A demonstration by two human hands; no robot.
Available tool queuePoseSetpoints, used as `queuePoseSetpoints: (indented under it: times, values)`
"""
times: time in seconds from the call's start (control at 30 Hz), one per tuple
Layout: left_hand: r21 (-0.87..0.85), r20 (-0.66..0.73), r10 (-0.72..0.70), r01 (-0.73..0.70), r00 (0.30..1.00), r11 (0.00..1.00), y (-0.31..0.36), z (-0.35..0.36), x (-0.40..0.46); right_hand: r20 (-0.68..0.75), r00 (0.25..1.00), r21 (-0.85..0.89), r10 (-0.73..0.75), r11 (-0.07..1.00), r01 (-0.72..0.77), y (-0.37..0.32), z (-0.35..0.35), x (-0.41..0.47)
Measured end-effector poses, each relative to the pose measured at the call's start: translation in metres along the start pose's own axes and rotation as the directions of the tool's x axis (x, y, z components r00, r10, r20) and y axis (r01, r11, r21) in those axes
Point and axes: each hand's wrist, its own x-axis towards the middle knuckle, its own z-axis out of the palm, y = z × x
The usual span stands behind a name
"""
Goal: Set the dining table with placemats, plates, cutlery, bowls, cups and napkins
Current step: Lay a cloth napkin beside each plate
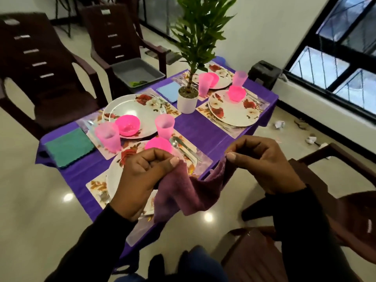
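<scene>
A mauve cloth napkin hangs slack between my hands above the near corner of the purple-covered table. My left hand pinches one corner, and my right hand pinches the other. Below them lies the near floral plate with a pink bowl on it, partly hidden by my left hand. A spoon and other cutlery lie to its right. A pink cup stands behind the bowl. A green napkin and a blue napkin lie flat by the left settings.
Three more settings with floral plates, pink bowls and pink cups fill the table around a potted plant. A grey tray sits on a dark chair at the far left. Brown chairs stand close on my right. Crumpled paper litters the floor.
</scene>
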Motion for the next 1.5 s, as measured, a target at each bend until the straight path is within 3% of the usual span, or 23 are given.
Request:
queuePoseSetpoints:
  times: [0.13, 0.2, 0.23, 0.27, 0.3, 0.33, 0.37, 0.4, 0.47, 0.53, 0.7, 0.83, 1.2, 1.5]
  values:
    - [-0.130, 0.019, -0.063, 0.065, 0.998, 0.989, -0.002, 0.007, 0.025, 0.259, 0.957, 0.001, 0.131, 0.991, -0.136, 0.012, -0.022, 0.043]
    - [-0.184, -0.006, -0.119, 0.116, 0.993, 0.976, -0.007, 0.018, 0.042, 0.382, 0.911, 0.122, 0.154, 0.969, -0.214, 0.023, -0.037, 0.068]
    - [-0.195, -0.072, -0.139, 0.123, 0.988, 0.973, -0.011, 0.025, 0.055, 0.366, 0.917, 0.206, 0.157, 0.947, -0.245, 0.033, -0.046, 0.082]
    - [-0.142, -0.204, -0.124, 0.096, 0.971, 0.985, -0.019, 0.029, 0.067, 0.261, 0.950, 0.251, 0.173, 0.938, -0.239, 0.048, -0.052, 0.097]
    - [0.001, -0.373, -0.038, 0.041, 0.927, 0.999, -0.029, 0.031, 0.080, 0.026, 0.982, 0.187, 0.188, 0.964, -0.189, 0.065, -0.056, 0.112]
    - [0.176, -0.515, 0.091, 0.001, 0.852, 0.984, -0.039, 0.036, 0.095, -0.282, 0.949, 0.035, 0.141, 0.990, -0.137, 0.083, -0.065, 0.131]
    - [0.303, -0.593, 0.203, -0.018, 0.780, 0.953, -0.047, 0.041, 0.107, -0.514, 0.856, -0.105, 0.049, 0.987, -0.119, 0.097, -0.072, 0.143]
    - [0.351, -0.625, 0.266, -0.040, 0.734, 0.936, -0.053, 0.053, 0.120, -0.621, 0.784, -0.139, -0.010, 0.985, -0.098, 0.105, -0.079, 0.153]
    - [0.354, -0.625, 0.322, -0.109, 0.711, 0.929, -0.058, 0.084, 0.135, -0.594, 0.799, -0.157, -0.096, 0.988, 0.001, 0.103, -0.083, 0.160]
    - [0.384, -0.566, 0.350, -0.137, 0.746, 0.913, -0.061, 0.117, 0.154, -0.512, 0.841, -0.199, -0.172, 0.977, 0.079, 0.098, -0.092, 0.167]
    - [0.368, -0.480, 0.278, -0.097, 0.832, 0.925, -0.075, 0.171, 0.179, -0.258, 0.960, -0.146, -0.110, 0.987, 0.074, 0.113, -0.105, 0.171]
    - [0.378, -0.439, 0.249, -0.074, 0.864, 0.923, -0.080, 0.192, 0.189, -0.119, 0.989, -0.121, -0.082, 0.990, 0.068, 0.123, -0.113, 0.175]
    - [0.281, -0.480, 0.126, 0.016, 0.868, 0.959, -0.083, 0.191, 0.204, -0.075, 0.996, -0.119, -0.042, 0.992, 0.033, 0.126, -0.121, 0.187]
    - [0.123, -0.456, 0.059, -0.002, 0.888, 0.992, -0.074, 0.179, 0.222, -0.158, 0.987, -0.166, -0.040, 0.986, 0.013, 0.110, -0.108, 0.204]
